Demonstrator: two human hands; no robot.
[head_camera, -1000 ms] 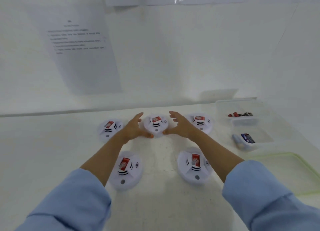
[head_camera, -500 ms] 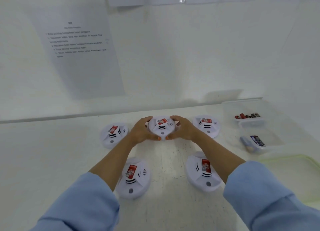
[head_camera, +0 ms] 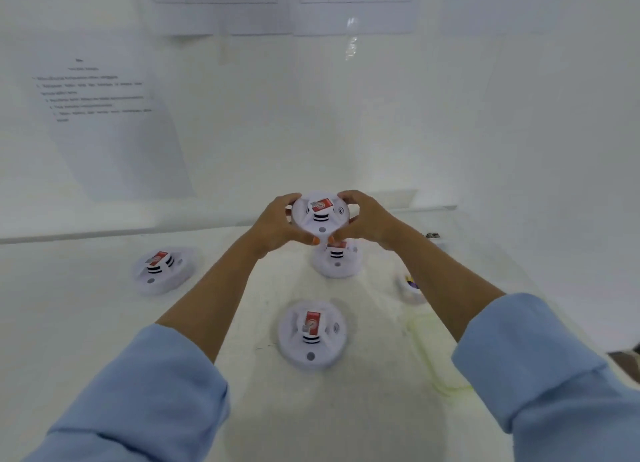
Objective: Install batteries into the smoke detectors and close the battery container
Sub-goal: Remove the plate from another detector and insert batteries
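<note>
White plastic, round smoke detector with a red label on its face is held clear of the table between both hands — left hand curled round its left rim, right hand round its right rim, fingers of each wrapped over the far edge and thumbs meeting under the near edge. Face side is towards the camera; the battery compartment is not visible, so whether it holds a battery cannot be told. Three more white round detectors lie face-up on the pale table: one just below the thumbs, one nearer the body, below the fingers, one well to the left of the left-hand fingers. None shows an open back. Beyond the right wrist, a small dark object — possibly batteries, too blurred to confirm. Judgement: task at its start; first unit only picked up, not yet turned over. Left to do: open, load and close each detector, as far as can be seen.
</note>
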